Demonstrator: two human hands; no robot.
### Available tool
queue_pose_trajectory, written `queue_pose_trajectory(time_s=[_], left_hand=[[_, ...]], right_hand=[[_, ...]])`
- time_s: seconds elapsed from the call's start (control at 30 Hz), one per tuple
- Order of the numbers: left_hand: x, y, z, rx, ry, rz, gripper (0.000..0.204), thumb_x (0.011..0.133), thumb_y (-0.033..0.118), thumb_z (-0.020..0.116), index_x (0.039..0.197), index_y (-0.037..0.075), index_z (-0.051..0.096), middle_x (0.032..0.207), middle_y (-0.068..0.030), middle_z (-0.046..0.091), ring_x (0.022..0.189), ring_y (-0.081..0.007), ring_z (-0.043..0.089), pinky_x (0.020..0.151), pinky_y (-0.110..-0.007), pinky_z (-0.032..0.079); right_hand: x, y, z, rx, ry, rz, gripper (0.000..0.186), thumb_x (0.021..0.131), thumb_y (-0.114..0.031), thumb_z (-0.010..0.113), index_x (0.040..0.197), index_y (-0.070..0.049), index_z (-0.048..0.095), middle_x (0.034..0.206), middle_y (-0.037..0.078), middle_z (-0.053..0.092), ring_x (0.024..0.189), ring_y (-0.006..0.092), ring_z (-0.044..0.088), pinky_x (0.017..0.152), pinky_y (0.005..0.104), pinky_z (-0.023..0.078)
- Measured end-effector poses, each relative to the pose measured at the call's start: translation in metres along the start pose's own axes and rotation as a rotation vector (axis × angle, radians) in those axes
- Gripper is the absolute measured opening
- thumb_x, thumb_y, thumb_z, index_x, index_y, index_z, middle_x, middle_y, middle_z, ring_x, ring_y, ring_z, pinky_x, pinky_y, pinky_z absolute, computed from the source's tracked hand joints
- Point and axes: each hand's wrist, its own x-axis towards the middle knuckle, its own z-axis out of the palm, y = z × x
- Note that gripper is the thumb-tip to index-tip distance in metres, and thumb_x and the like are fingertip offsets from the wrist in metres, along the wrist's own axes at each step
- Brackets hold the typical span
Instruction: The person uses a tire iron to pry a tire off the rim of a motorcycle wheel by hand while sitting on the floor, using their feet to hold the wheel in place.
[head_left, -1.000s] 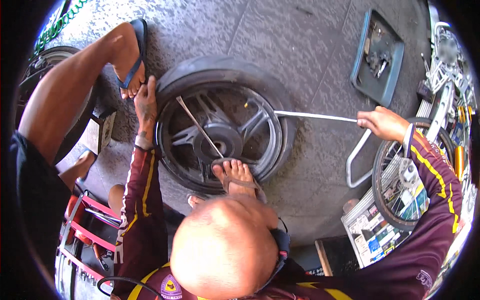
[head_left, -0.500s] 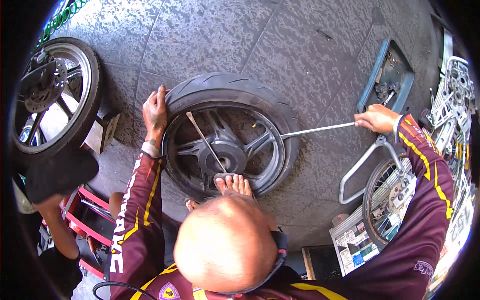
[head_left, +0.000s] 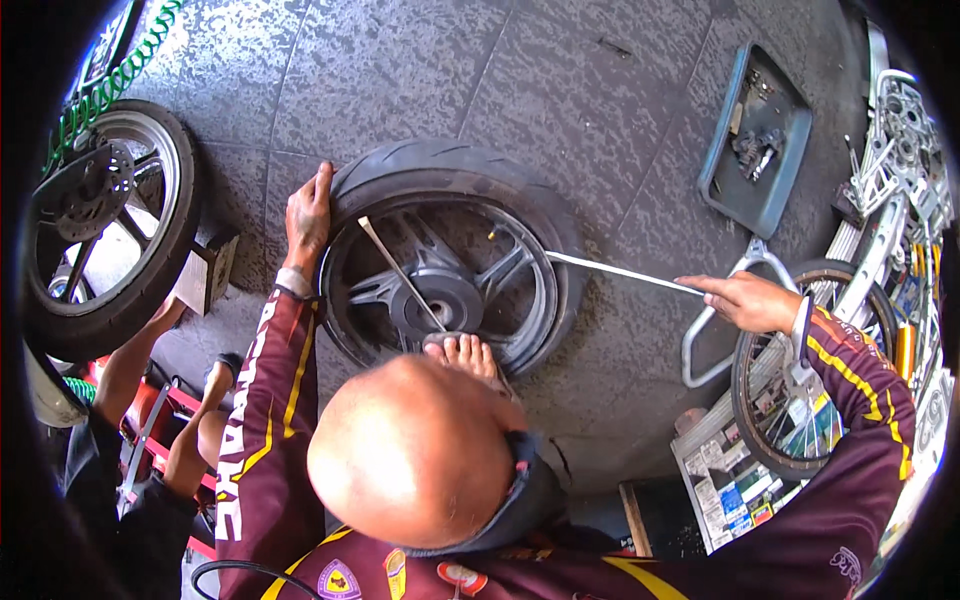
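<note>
A black tyre sits on a dark spoked motorcycle wheel lying flat on the floor. My left hand grips the tyre's left edge. My right hand holds the outer end of a long metal tyre lever, whose inner end meets the rim on the right. A second lever slants from the upper-left rim toward the hub. A foot in a sandal rests on the wheel's lower part. A bald head hides what lies below it.
Another spoked wheel stands left, near a green coiled hose and a co-worker's legs. At right are a blue tray of small parts, a bicycle-like wheel and piled metal parts.
My right hand and the lever's outer end have moved down. The co-worker's leg and foot, earlier beside my left hand, have moved away to the lower left, uncovering the left wheel.
</note>
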Motion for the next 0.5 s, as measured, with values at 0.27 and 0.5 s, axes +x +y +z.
queue_pose_trajectory(time_s=[0.27, 0.5], left_hand=[[-0.007, 0.003, 0.006, 0.0, 0.04, -0.033, 0.068, 0.097, 0.059, 0.045, 0.106, -0.004, 0.068, 0.092, -0.0315, 0.066, 0.092, -0.0346, 0.068, 0.083, -0.042, 0.047], [-0.009, 0.004, 0.005, 0.071, 0.041, -0.085, 0.071, 0.095, 0.064, 0.042, 0.104, 0.0, 0.071, 0.094, -0.0316, 0.066, 0.095, -0.0459, 0.064, 0.083, -0.046, 0.047]], right_hand=[[0.048, 0.031, -0.056, -0.22, 0.028, -0.167, 0.047, 0.097, -0.017, 0.055, 0.143, -0.03, 0.051, 0.066, 0.02, 0.058, 0.055, 0.036, 0.055, 0.061, 0.048, 0.043], [0.014, -0.02, -0.013, -0.07, 0.07, 0.057, 0.042, 0.099, -0.023, 0.053, 0.141, -0.03, 0.052, 0.064, 0.02, 0.06, 0.064, 0.0388, 0.063, 0.067, 0.0498, 0.051]])
